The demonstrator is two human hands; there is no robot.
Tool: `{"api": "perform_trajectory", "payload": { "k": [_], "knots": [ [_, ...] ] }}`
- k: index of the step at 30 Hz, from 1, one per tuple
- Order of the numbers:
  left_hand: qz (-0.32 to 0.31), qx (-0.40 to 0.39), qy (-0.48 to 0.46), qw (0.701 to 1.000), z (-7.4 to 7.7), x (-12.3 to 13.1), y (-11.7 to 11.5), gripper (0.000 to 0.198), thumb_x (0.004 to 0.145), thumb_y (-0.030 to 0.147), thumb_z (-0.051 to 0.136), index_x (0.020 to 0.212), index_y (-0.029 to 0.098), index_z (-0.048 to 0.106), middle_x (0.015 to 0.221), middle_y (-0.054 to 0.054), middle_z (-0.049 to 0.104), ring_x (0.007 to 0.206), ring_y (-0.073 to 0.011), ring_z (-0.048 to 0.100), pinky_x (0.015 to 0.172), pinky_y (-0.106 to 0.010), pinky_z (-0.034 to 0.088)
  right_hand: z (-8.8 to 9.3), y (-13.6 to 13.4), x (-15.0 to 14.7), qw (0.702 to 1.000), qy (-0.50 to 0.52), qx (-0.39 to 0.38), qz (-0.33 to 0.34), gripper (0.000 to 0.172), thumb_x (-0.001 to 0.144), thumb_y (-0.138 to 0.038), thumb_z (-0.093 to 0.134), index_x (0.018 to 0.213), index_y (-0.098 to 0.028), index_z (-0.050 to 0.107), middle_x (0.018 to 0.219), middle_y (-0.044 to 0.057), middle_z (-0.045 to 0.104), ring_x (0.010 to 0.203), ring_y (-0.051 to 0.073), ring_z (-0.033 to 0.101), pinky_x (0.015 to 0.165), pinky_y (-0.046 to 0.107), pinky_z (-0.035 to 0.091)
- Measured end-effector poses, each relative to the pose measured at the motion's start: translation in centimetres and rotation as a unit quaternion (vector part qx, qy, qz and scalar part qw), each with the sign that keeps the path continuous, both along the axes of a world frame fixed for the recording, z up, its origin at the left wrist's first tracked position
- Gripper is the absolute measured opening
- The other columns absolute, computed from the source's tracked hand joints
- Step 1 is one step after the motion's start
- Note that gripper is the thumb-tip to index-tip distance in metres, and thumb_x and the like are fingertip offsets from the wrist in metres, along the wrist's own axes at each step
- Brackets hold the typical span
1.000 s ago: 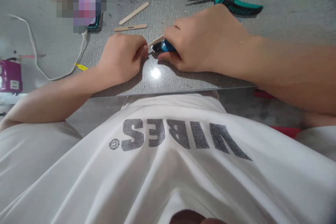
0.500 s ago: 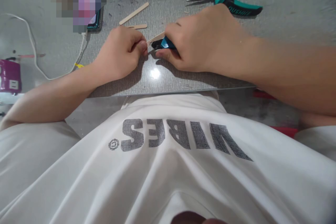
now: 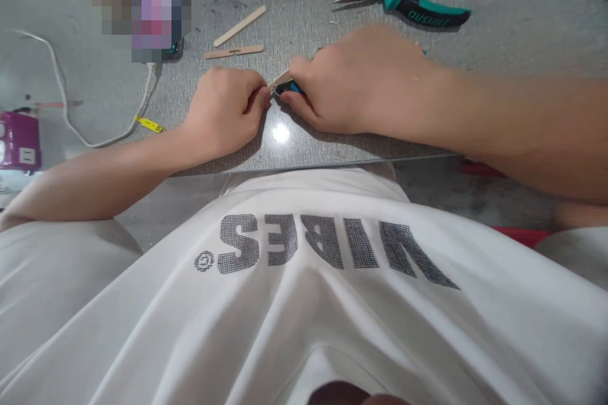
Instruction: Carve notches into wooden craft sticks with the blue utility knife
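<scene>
The fingers of the left hand (image 3: 227, 106) pinch a thin wooden stick (image 3: 279, 80) over the table (image 3: 332, 150), close to its front edge. The fingers of the right hand (image 3: 354, 85) are closed around a blue-black cutter (image 3: 287, 88). Its tip is very near to the left fingers, so a slip could cut them; too strong pressure could split the wood.

- The cutter (image 3: 285, 87) is coloured blue and black.
- The wooden sticks (image 3: 240, 26) are toned pale beige.
- The pliers' handles (image 3: 425, 14) are covered in teal and black.
- The tabletop (image 3: 332, 148) is finely streaked in greys.
- The white shirt (image 3: 237, 335) is printed with dark, grid-patterned letters (image 3: 323, 240).
- The white cable (image 3: 151, 78) is marked by a yellow tag (image 3: 149, 124).
</scene>
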State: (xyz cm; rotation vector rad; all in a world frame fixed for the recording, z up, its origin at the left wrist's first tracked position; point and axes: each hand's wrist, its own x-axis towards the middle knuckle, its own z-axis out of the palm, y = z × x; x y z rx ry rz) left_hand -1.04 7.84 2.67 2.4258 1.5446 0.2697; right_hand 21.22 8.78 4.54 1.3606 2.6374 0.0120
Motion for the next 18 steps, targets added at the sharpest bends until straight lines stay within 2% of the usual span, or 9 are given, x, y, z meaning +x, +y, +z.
{"api": "perform_trajectory", "payload": {
  "k": [3,6,14,18],
  "knots": [
    [0.004,-0.001,-0.015,1.000,-0.1,0.0,-0.2,0.035,0.104,0.042,0.051,0.084,0.027,0.076,0.075,-0.005,0.075,0.083,-0.0253,0.069,0.078,-0.041,0.045,-0.3,0.2,0.0,1.000,0.005,0.003,-0.001,0.061,0.113,-0.057,0.033,0.135,-0.017,0.074,0.113,0.020,0.082,0.110,0.048,0.082,0.086,0.062,0.065],
    [0.029,-0.015,0.008,0.999,0.0,0.3,-0.3,0.036,0.105,0.041,0.049,0.083,0.028,0.074,0.078,-0.007,0.075,0.088,-0.0286,0.072,0.081,-0.044,0.047,-0.4,0.3,0.0,1.000,0.010,0.002,0.000,0.062,0.113,-0.058,0.031,0.132,-0.019,0.075,0.115,0.019,0.083,0.111,0.046,0.081,0.087,0.061,0.065],
    [0.049,-0.062,0.022,0.997,0.8,0.7,-0.5,0.040,0.107,0.046,0.043,0.092,0.029,0.076,0.087,-0.009,0.077,0.104,-0.0339,0.076,0.094,-0.049,0.049,-0.2,0.5,0.3,1.000,0.022,-0.001,0.002,0.061,0.114,-0.057,0.031,0.128,-0.018,0.075,0.116,0.018,0.082,0.111,0.043,0.081,0.088,0.056,0.064],
    [0.039,-0.055,0.005,0.998,0.9,0.7,0.1,0.035,0.103,0.042,0.047,0.090,0.029,0.077,0.085,-0.008,0.078,0.095,-0.0323,0.075,0.089,-0.048,0.049,-0.1,1.0,0.8,1.000,0.019,-0.011,0.015,0.064,0.113,-0.058,0.030,0.129,-0.016,0.075,0.114,0.020,0.082,0.109,0.043,0.080,0.085,0.053,0.063]
  ]
}}
